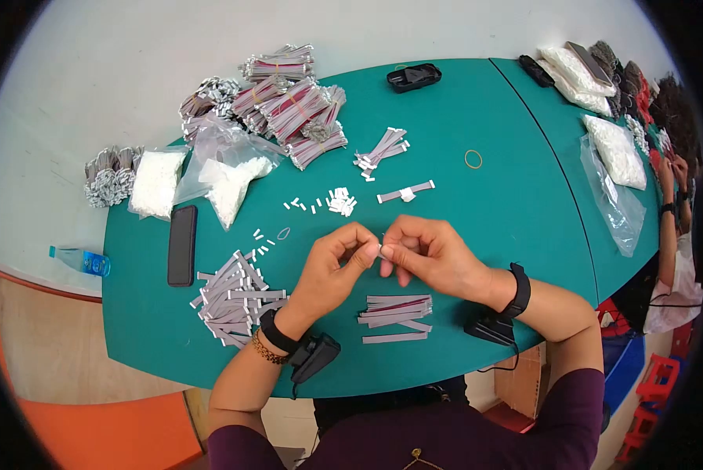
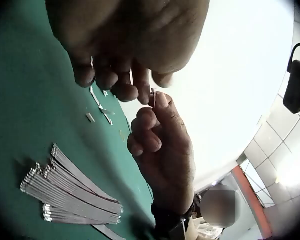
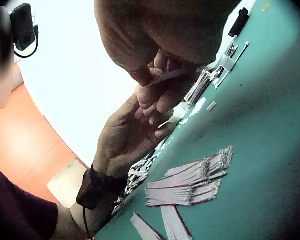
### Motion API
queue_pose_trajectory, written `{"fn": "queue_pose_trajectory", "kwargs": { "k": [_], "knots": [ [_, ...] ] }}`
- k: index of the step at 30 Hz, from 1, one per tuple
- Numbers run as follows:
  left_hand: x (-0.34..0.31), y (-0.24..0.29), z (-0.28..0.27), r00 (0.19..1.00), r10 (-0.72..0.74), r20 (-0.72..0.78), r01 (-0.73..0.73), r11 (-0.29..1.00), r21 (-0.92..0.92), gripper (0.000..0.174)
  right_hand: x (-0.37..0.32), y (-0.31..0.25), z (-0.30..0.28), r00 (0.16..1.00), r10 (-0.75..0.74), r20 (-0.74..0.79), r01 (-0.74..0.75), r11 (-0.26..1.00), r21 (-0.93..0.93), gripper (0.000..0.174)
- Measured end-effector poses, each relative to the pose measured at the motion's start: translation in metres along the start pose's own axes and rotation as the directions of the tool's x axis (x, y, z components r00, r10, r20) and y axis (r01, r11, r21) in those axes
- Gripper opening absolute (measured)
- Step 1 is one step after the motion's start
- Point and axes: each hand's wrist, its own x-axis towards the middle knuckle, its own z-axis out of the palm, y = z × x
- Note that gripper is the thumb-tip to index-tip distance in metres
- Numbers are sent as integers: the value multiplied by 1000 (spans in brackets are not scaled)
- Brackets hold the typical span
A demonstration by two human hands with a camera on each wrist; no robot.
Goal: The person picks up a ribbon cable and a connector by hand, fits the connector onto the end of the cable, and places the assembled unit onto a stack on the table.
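Both hands meet fingertip to fingertip above the table's middle. My left hand (image 1: pixel 332 270) and right hand (image 1: pixel 437 254) pinch a small pale piece (image 1: pixel 381 250) between thumbs and fingers. In the right wrist view it looks like a short flat strip (image 3: pixel 169 76), partly hidden under the right hand (image 3: pixel 160 37). Only a thin edge (image 2: pixel 154 97) shows in the left wrist view. Just below the hands lies a stack of grey ribbon cables (image 1: pixel 394 309). Beyond them is one cable with a white piece at its middle (image 1: pixel 407 194), near loose white connectors (image 1: pixel 341 202).
A loose cable heap (image 1: pixel 238 301) lies left, beside a phone (image 1: pixel 181 246). Behind are bags of white parts (image 1: pixel 158 182) and bundled cables (image 1: pixel 296 110). A rubber band (image 1: pixel 473 159) and black case (image 1: pixel 414 77) lie farther back; another person's arms (image 1: pixel 668 211) are at right.
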Motion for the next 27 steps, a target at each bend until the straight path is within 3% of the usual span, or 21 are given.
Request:
{"fn": "queue_pose_trajectory", "kwargs": {
  "k": [6,12,15,18,19,24,27],
  "knots": [
    [0,8,-5,997,-43,68,37,995,90,30,2,-4,-4,999,-48,20,50,994,-93,11],
    [1,19,-13,997,53,-58,-46,993,110,29,8,-29,-12,996,-20,89,42,967,-253,16],
    [-2,32,-14,964,232,-129,-162,899,407,23,4,-41,-7,995,-46,92,75,935,-345,16],
    [-8,43,-5,853,511,-105,-306,653,693,21,-8,-57,4,993,-110,49,120,886,-447,14],
    [-12,47,-5,866,485,-120,-311,712,629,21,-12,-61,8,991,-132,31,131,867,-481,13],
    [-34,44,-2,939,296,-176,-268,949,166,19,-24,-60,12,986,-155,-68,146,982,-115,11],
    [-53,46,5,955,263,-134,-247,960,130,20,-34,-52,23,984,-138,-115,151,982,112,12]
  ]
}}
